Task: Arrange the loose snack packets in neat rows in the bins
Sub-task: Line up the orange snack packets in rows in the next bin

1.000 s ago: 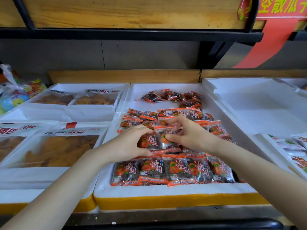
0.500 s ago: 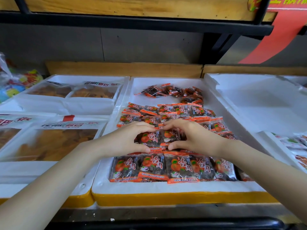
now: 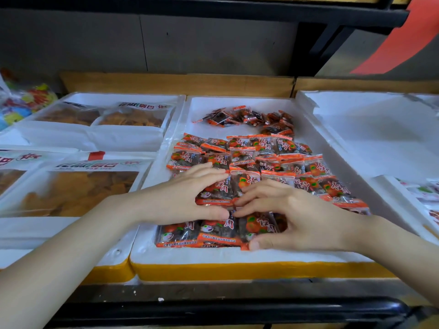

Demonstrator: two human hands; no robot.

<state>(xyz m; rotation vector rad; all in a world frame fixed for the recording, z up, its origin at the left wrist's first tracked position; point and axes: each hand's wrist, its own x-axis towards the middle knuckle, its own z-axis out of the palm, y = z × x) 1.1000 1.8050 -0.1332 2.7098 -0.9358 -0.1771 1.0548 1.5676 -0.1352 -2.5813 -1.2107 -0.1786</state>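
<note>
Orange-and-dark snack packets lie in overlapping rows in the middle white foam bin. A loose pile of the same packets sits at the bin's back. My left hand rests flat on the second row from the front, fingers straight across a packet and thumb along its near edge. My right hand spans a front-row packet, its curled fingertips on the far edge and its thumb on the near edge. The right part of the front row is hidden under this hand.
Left foam bins hold large clear bags of golden crisps. A white foam bin stands to the right, with other packets at the far right edge. A dark shelf rail runs overhead. A black bar crosses in front.
Both hands slid toward the bin's front, from the middle rows to the two nearest rows. My left hand flattened out. My right thumb now reaches the front row's near edge.
</note>
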